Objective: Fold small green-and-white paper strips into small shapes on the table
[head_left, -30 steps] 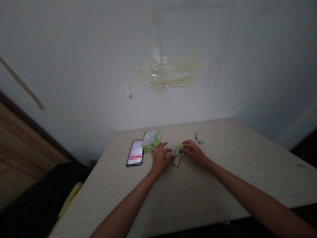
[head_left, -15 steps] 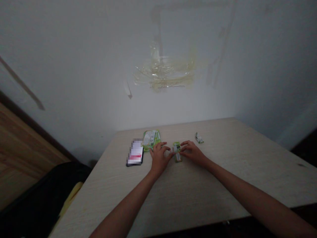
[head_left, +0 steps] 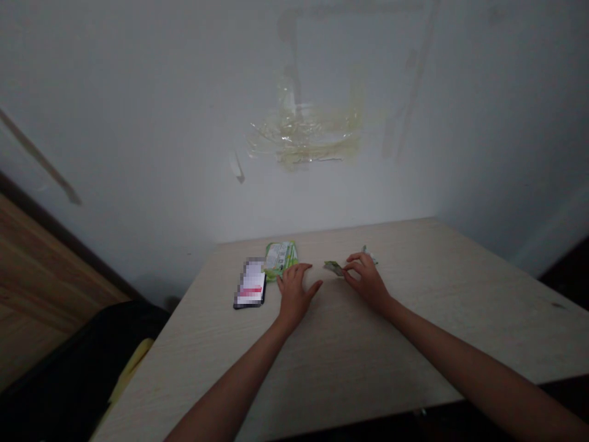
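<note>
Between thumb and fingers of my right hand point(head_left: 368, 283) is one end of a small green packet point(head_left: 333, 268), which tilts up toward the left. My left hand point(head_left: 294, 293) has its thumb and fingers spread apart and holds nothing. Its fingertips are close to a larger green and white pouch point(head_left: 281, 258) lying on the table. Behind my right fingers a small crumpled white and green wrapper point(head_left: 372, 255) is partly hidden.
A phone point(head_left: 251, 283) with a blurred screen lies left of the pouch on the pale wooden table point(head_left: 350, 368). A wall with peeling clear tape point(head_left: 313, 138) rises behind. Dark fabric with a yellow strip point(head_left: 131, 371) is beyond the table's left edge.
The small packet has left my left hand, turned, and moved slightly up and right in my right hand. My left thumb and fingers have spread apart.
</note>
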The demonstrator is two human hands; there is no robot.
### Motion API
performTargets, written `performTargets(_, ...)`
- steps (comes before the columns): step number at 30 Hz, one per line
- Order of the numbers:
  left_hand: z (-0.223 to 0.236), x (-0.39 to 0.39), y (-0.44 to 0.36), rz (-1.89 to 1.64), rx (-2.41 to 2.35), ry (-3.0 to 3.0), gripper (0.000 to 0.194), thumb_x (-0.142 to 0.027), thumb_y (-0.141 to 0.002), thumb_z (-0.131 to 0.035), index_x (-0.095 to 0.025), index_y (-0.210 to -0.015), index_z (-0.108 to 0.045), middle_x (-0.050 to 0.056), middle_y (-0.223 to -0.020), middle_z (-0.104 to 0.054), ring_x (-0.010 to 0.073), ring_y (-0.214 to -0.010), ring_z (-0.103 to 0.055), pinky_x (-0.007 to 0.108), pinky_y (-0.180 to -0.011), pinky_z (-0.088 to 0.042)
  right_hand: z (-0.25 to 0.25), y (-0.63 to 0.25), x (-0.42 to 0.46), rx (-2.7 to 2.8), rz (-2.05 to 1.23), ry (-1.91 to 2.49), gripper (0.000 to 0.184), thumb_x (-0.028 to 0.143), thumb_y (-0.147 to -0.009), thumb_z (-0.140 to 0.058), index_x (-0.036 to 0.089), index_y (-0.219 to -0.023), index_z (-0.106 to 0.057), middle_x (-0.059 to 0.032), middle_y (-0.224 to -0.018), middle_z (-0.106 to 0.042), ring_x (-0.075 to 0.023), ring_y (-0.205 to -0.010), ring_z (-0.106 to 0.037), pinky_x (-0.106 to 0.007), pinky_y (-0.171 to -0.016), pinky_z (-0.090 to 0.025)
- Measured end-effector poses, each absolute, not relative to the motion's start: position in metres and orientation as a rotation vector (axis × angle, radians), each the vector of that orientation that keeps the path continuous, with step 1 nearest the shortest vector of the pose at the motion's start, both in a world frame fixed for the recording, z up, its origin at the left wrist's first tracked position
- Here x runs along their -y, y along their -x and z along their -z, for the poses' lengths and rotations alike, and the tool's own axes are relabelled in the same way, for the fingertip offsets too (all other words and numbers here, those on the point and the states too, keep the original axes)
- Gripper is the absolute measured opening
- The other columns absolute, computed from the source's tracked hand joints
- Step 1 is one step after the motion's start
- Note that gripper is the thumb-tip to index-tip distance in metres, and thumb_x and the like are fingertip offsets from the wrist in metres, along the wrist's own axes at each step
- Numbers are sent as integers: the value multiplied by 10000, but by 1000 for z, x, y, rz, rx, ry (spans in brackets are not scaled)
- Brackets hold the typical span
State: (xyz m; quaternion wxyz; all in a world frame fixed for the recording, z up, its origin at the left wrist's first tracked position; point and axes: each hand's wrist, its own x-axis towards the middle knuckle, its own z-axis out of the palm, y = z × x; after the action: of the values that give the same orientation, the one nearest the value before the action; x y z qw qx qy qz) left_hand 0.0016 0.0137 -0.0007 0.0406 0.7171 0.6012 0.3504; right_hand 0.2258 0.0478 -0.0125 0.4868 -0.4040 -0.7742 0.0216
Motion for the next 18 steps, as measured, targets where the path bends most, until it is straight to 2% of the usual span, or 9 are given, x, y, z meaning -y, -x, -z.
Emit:
performTargets(4, 1, -15, -1, -1076, -1839, -2223, 450, -447, -845, -625, -315, -1268, -541, 42, -1278, -583, 245, -1245, -455, 483, -1100, -265, 9, -223, -42, 2004, 47, 983, 64, 176, -859, -590, 206, -872, -646, -108, -1020, -588, -249, -999, -544, -435, -901, -445)
performTargets(9, 2, -13, -1, -1071, -1815, -2260, 316, -454, -855, -618, -377, -1161, -640, 17, -1278, -572, 235, -1243, -449, 511, -1105, -238, 15, -222, -46, 2119, 76, 968, 51, 154, -848, -599, 180, -857, -642, -120, -1018, -630, -244, -979, -568, -418, -875, -464)
performTargets(15, 2, -10, -3, -898, -1801, -2283, 187, -464, -830, -646, -413, -994, -718, -9, -1269, -591, 273, -1255, -432, 659, -1098, -113, 19, -222, -48, 2268, -52, 922, 98, 155, -870, -579, 185, -933, -649, -84, -987, -692, -209, -943, -613, -417, -953, -443)
performTargets(18, 1, -9, -3, -808, -1807, -2301, 185, -483, -815, -655, -396, -959, -731, -9, -1274, -601, 293, -1273, -414, 703, -1084, -74, 18, -222, -46, 2332, -48, 935, 105, 166, -870, -594, 188, -949, -658, -73, -962, -707, -207, -922, -624, -423, -977, -418)
